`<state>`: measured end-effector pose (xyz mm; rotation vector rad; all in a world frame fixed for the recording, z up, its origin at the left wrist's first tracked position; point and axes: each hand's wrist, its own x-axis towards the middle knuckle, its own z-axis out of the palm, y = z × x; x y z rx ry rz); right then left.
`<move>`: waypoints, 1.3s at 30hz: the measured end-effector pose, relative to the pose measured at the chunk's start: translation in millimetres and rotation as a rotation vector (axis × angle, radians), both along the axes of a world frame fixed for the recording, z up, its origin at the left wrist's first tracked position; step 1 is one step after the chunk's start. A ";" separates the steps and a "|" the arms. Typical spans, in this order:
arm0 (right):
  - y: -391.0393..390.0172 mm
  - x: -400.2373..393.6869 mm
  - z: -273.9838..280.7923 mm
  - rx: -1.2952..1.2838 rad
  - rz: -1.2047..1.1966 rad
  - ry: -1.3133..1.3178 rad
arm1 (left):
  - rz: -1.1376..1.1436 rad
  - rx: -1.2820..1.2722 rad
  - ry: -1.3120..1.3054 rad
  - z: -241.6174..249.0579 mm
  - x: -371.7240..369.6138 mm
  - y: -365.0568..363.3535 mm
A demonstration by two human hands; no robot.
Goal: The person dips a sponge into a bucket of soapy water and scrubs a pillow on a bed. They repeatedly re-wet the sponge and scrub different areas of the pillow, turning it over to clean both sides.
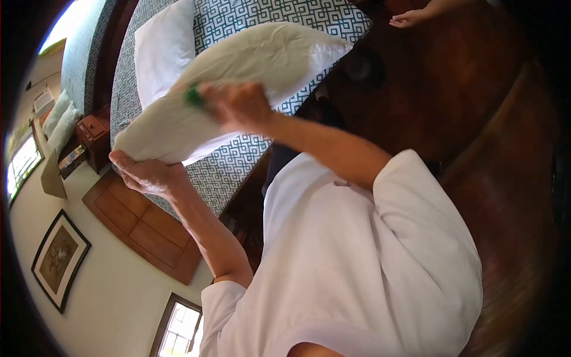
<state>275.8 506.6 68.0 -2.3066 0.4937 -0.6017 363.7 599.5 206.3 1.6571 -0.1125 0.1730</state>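
A pale cream pillow (250, 56) is held up slantwise above a bed with a teal and white geometric-patterned cover (220, 175). My left hand (148, 175) grips the pillow's lower left corner, thumb on top. Over the middle of the pillow, my right hand (235, 107) is closed round a green object (193, 95), blurred by motion; its exact form cannot be made out. Behind the held pillow, a second white pillow (163, 50) lies on the bed.
Another person's hand (407, 19) shows at the top right over the dark brown floor (428, 89). At the left stand a reddish wooden cabinet (95, 134) and a brown wooden panel (140, 220). A framed picture (60, 260) hangs on the wall.
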 end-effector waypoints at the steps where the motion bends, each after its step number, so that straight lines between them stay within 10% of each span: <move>1: -13.4 -0.9 -69.6 -0.086 -0.005 -0.080 | 0.011 0.056 -0.022 4.5 -2.8 -1.0; 5: -98.0 -42.0 -163.5 -0.032 -0.107 0.436 | 0.010 0.073 -0.078 -34.3 6.0 24.2; 12: 21.4 20.3 111.9 0.259 -0.077 -0.723 | -0.053 0.095 -0.244 -53.1 4.0 22.7; 14: 16.9 15.1 86.3 0.104 -0.018 -0.584 | -0.098 0.124 -0.050 -15.4 3.8 16.3; 15: 32.1 23.8 14.6 -0.038 -0.026 -0.034 | -0.095 0.125 -0.006 0.2 -0.9 16.7; 19: -63.0 -69.3 -195.7 -0.099 -0.026 0.290 | -0.017 -0.007 0.111 -13.9 7.3 29.6; 26: -154.0 -104.4 -179.1 0.138 -0.640 0.464 | -0.034 -0.081 0.231 -0.1 17.7 41.8; 29: -177.3 -86.6 -206.4 1.065 -0.478 -0.040 | -0.085 -0.187 0.314 -5.2 32.3 55.2; 39: -204.5 -55.8 -104.0 0.876 -0.297 -0.157 | 0.086 -0.038 0.144 5.9 82.0 120.9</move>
